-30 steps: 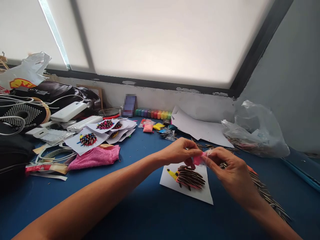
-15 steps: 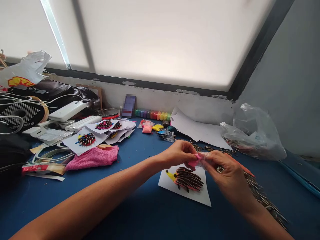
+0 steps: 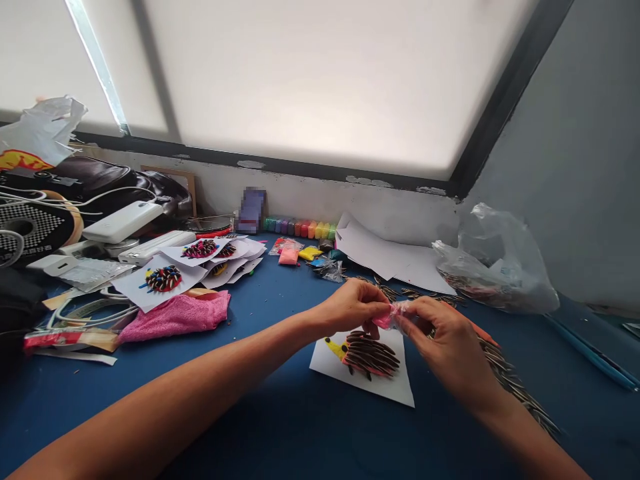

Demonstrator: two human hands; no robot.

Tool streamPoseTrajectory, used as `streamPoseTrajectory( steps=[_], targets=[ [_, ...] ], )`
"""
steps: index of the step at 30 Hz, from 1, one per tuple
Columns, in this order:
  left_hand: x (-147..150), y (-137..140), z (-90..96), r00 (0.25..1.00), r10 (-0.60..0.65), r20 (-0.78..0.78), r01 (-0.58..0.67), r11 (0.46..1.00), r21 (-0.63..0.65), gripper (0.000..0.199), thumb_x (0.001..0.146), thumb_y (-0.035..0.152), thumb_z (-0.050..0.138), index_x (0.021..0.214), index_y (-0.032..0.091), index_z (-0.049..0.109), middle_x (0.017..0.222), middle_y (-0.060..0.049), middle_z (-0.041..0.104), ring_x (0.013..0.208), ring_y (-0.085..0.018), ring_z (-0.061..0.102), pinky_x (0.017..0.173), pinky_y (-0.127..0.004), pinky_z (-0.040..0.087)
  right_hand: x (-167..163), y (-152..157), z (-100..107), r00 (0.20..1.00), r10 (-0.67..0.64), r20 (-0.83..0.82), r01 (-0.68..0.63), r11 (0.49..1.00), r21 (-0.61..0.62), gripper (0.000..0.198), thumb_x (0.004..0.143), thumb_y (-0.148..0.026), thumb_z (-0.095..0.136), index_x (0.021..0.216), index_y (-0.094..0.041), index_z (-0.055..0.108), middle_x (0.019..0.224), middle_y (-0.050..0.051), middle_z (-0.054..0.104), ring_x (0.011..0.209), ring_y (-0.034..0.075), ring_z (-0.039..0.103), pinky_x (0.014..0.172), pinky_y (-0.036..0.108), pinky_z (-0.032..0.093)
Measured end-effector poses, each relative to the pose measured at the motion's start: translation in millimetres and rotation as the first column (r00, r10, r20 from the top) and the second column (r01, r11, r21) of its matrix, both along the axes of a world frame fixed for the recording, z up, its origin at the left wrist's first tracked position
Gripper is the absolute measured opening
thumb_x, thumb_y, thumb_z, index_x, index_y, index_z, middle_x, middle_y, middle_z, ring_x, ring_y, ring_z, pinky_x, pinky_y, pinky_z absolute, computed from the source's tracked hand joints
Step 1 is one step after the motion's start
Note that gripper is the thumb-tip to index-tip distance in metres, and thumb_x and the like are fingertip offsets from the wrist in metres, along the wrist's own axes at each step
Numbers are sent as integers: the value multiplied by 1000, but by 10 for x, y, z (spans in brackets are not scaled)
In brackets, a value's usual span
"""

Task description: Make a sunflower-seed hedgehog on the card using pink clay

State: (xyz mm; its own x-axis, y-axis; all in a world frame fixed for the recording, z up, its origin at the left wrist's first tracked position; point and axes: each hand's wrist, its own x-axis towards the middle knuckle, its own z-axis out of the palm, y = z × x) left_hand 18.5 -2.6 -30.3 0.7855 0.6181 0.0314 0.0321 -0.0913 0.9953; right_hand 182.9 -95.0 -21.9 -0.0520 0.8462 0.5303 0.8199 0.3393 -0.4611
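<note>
Between my two hands is a small packet of pink modelling clay (image 3: 384, 319) in a crinkled clear plastic wrapper (image 3: 399, 311). The fingers of my left hand (image 3: 354, 308) pinch the clay end. My right hand (image 3: 444, 337) grips the wrapper from the other side. Just below them a white sheet of paper (image 3: 330, 371) lies on the blue table, bearing a hedgehog (image 3: 373, 355) with a yellow clay face and spines of striped sunflower seeds. My left fingers hide part of the sheet's upper edge.
Sunflower seeds (image 3: 517, 387) lie in a heap beyond my right forearm. Finished hedgehog sheets (image 3: 164, 280) and a pink cloth (image 3: 177, 317) are at left. Clay packets (image 3: 289, 253), white paper (image 3: 387, 250) and a plastic bag (image 3: 520, 267) stand along the back.
The view has shifted slightly, so everything sits a little further left. Both hands stay on the clay packet; less bare pink shows, and more of the wrapper is bunched between the fingers.
</note>
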Motion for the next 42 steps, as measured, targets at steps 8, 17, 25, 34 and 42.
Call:
streamPoseTrajectory(
  steps=[8, 17, 25, 34, 42],
  targets=[
    [-8, -40, 46, 987, -114, 114, 131, 978, -159, 44, 80, 53, 68, 88, 11, 61, 77, -3, 66, 63, -14, 69, 67, -30, 56, -34, -59, 32, 999, 10, 49, -14, 996, 87, 19, 93, -28, 54, 81, -22, 68, 83, 2, 65, 70, 14, 61, 64, 27, 47],
    [31, -114, 92, 985, -12, 174, 41, 986, -163, 53, 64, 58, 79, 70, 9, 61, 59, -2, 61, 61, -16, 68, 62, -26, 53, -19, -75, 13, 997, -15, 79, 2, 987, 159, 15, 91, -27, 58, 85, -22, 71, 82, 2, 68, 67, 14, 61, 60, 27, 46],
    [57, -121, 68, 979, 8, 203, 19, 992, -128, 57, 64, 65, 75, 69, 11, 56, 55, -1, 60, 57, -16, 67, 58, -25, 52, -21, -70, 29, 1000, 16, 22, -20, 983, 181, 16, 92, -29, 58, 82, -23, 69, 84, 3, 70, 76, 17, 65, 68, 29, 50],
    [63, -175, 73, 974, 51, 222, -11, 983, -181, 52, 67, 58, 76, 75, 9, 61, 61, -3, 63, 59, -16, 67, 62, -26, 53, -27, -68, 4, 999, -41, -6, 42, 983, 176, 14, 89, -32, 61, 84, -22, 70, 81, 4, 72, 66, 17, 64, 60, 30, 50],
    [100, -197, 73, 979, 69, 189, -30, 979, -202, 31, 87, 38, 63, 75, 12, 52, 52, 2, 56, 50, -13, 64, 54, -23, 50, -22, -76, 25, 999, 29, 20, -32, 982, 188, 13, 91, -29, 61, 92, -24, 72, 90, 3, 74, 83, 19, 69, 75, 32, 53]
  ],
)
